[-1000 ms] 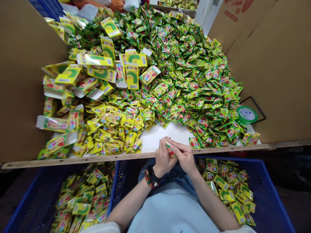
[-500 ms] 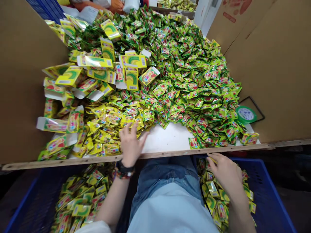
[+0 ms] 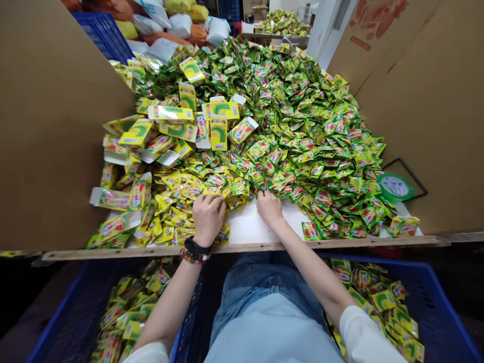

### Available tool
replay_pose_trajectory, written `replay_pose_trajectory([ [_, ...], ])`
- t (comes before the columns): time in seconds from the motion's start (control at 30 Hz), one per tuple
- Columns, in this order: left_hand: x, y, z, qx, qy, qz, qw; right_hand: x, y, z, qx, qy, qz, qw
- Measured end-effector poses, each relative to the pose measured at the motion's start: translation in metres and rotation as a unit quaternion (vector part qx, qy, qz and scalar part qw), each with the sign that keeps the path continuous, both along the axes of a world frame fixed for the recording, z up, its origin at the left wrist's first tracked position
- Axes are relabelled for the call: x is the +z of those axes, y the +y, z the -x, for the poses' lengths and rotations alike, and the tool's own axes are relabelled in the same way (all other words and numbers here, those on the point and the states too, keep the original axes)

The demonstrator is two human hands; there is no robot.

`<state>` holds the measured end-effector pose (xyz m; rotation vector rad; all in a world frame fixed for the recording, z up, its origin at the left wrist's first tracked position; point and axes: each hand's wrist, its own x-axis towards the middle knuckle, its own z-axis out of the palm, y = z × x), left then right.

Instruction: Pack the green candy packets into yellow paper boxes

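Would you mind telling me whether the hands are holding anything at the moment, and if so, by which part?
It cannot be told: the left hand rests on yellow sachets and the right hand touches green sachets, but any grip is hidden.

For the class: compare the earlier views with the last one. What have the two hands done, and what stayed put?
The hands have parted: the packet held between them at first shows in neither grip now. The left hand moved forward onto the yellow sachets, the right hand came up from over the right blue crate to the edge of the green sachets. The cartons on the pile stayed in place.
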<state>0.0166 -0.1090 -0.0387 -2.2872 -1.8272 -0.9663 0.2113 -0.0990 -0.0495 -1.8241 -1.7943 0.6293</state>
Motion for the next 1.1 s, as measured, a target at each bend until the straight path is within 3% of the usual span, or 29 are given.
replay_pose_trajectory([
  [0.1,0.004,-0.015,-0.009,0.007,-0.157,-0.018,0.987,-0.001,-0.010,-0.013,-0.003,0.096,0.011,0.995],
  [0.17,0.005,-0.026,-0.022,0.007,-0.274,0.038,0.961,0.000,-0.022,-0.021,0.003,0.182,0.019,0.983],
  [0.33,0.000,-0.040,-0.054,-0.053,-0.509,0.186,0.839,0.002,-0.044,-0.025,0.016,0.357,0.038,0.933],
  [0.47,-0.003,-0.046,-0.069,-0.070,-0.588,0.246,0.767,0.008,-0.050,-0.025,-0.009,0.462,0.034,0.886],
  [0.57,-0.001,-0.054,-0.077,-0.086,-0.593,0.266,0.755,0.016,-0.056,-0.022,-0.010,0.541,0.040,0.840],
  [0.63,0.003,-0.056,-0.073,-0.103,-0.558,0.272,0.777,0.019,-0.062,-0.021,0.002,0.560,0.055,0.827],
  [0.73,0.014,-0.046,-0.031,-0.050,-0.439,0.196,0.875,0.016,-0.069,-0.030,-0.042,0.554,0.036,0.830],
  [0.8,0.022,-0.035,0.027,0.107,-0.315,0.044,0.942,0.012,-0.072,-0.044,-0.097,0.536,0.003,0.839],
  [0.83,0.024,-0.029,0.061,0.198,-0.228,-0.019,0.953,0.010,-0.073,-0.053,-0.119,0.525,-0.012,0.842],
  [0.9,0.023,-0.019,0.130,0.350,-0.114,-0.048,0.928,0.006,-0.076,-0.068,-0.144,0.509,-0.033,0.848],
  [0.97,0.015,-0.011,0.185,0.418,-0.125,-0.017,0.900,0.004,-0.079,-0.077,-0.149,0.508,-0.036,0.847],
  [1.03,0.003,0.000,0.215,0.389,-0.179,0.004,0.904,0.003,-0.081,-0.078,-0.148,0.522,-0.025,0.840],
  [1.1,-0.006,0.014,0.223,0.321,-0.203,-0.005,0.925,0.002,-0.083,-0.073,-0.147,0.539,-0.011,0.829],
])
